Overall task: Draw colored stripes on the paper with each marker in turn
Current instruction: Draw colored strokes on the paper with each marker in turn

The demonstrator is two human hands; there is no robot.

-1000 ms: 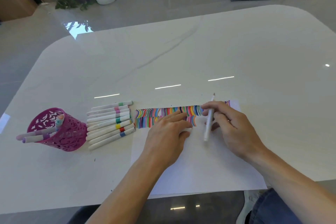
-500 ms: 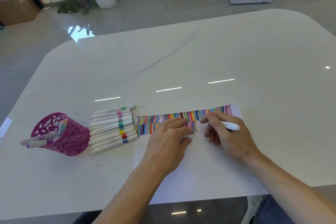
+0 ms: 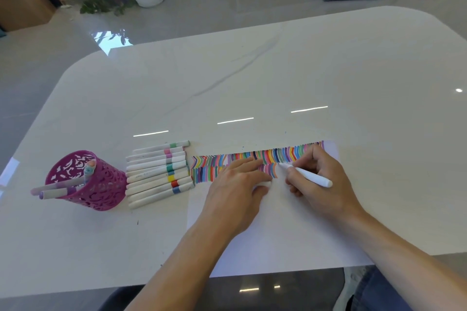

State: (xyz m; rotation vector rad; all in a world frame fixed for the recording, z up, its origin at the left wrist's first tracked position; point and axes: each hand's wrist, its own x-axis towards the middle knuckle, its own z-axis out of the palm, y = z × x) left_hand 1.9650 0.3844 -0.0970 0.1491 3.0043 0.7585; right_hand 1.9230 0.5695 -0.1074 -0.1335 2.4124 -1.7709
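Observation:
A white sheet of paper (image 3: 283, 235) lies at the table's near edge, with two rows of coloured stripes (image 3: 283, 155) along its top. My right hand (image 3: 321, 184) grips a white marker (image 3: 312, 177) like a pen, its tip down on the paper just right of the lower stripe row. My left hand (image 3: 237, 189) rests flat on the paper left of the tip; something small and white, maybe the cap, shows under its thumb. Several capped white markers (image 3: 158, 173) lie side by side left of the paper.
A magenta lattice pen cup (image 3: 88, 184) stands at the left of the white table (image 3: 252, 83) with a few markers poking out. The paper overhangs the table's near edge. On the floor beyond are a plant, a white column and a microwave.
My right hand turned the marker from upright to a writing grip and brought its tip down to the lower stripe row. My left hand stayed flat on the paper.

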